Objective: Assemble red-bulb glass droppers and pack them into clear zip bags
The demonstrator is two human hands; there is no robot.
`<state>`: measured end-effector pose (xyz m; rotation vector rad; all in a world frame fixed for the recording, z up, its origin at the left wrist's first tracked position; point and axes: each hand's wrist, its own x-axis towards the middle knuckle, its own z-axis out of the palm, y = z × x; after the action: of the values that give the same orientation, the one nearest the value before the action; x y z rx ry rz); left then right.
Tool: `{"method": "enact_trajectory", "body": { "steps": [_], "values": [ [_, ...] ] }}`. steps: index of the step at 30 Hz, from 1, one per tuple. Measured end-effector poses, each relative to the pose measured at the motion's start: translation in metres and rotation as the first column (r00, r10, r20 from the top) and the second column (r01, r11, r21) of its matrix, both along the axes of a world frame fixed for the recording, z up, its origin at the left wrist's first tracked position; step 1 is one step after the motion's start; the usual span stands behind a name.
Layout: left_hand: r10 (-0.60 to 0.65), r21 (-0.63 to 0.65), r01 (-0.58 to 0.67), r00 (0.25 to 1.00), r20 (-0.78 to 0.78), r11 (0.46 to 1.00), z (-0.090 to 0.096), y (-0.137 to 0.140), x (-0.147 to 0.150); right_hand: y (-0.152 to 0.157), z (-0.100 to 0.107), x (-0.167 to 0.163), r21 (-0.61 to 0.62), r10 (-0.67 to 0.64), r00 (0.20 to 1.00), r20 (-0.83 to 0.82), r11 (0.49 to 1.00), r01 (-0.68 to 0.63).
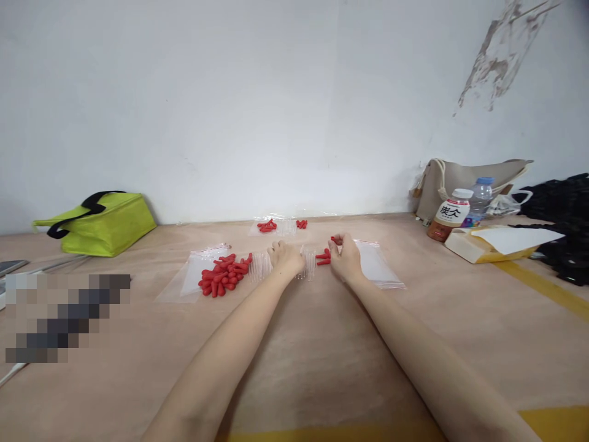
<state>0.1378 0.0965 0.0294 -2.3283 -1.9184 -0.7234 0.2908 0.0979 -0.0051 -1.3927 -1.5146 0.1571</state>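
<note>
My left hand (286,258) reaches over a row of thin clear tubes (260,267) with its fingers curled down. What its fingertips grip is hidden. In my right hand (346,258), the thumb and fingers pinch a small red rubber bulb (333,238). Beside that hand a few more red bulbs (323,262) lie on the table. A large heap of red bulbs (223,276) sits left of the tubes, partly on clear zip bags (191,276). Another zip bag (380,267) lies flat to the right of my right hand.
Against the wall are a clear bag (286,227) and two small clusters of red bulbs (267,226). A lime-green bag (110,224) stands at left. On the right are a brown drink bottle (450,215), a water bottle (481,196), an open box (481,248), a grey bag (460,175) and a black pile (565,215).
</note>
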Motion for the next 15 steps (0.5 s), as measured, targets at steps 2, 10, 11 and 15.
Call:
{"method": "enact_trajectory", "body": {
  "steps": [2,10,11,15],
  "values": [
    [-0.013,0.036,0.014,1.0,-0.014,0.999,0.005,-0.015,-0.008,-0.004,-0.003,-0.001,0.006,0.013,0.999,-0.031,1.0,-0.013],
    [-0.362,0.201,0.369,0.93,-0.069,0.908,-0.02,-0.086,-0.086,-0.057,-0.012,-0.016,0.051,0.436,0.897,0.071,0.896,-0.44],
    [-0.367,0.218,0.368,0.929,-0.047,0.904,-0.025,-0.089,-0.091,-0.062,-0.012,-0.017,0.048,0.464,0.878,0.116,0.881,-0.471],
    [-0.377,0.225,0.362,0.926,0.027,0.905,-0.034,-0.091,-0.092,-0.071,-0.008,-0.019,0.015,0.55,0.807,0.216,0.824,-0.566]
  ]
}}
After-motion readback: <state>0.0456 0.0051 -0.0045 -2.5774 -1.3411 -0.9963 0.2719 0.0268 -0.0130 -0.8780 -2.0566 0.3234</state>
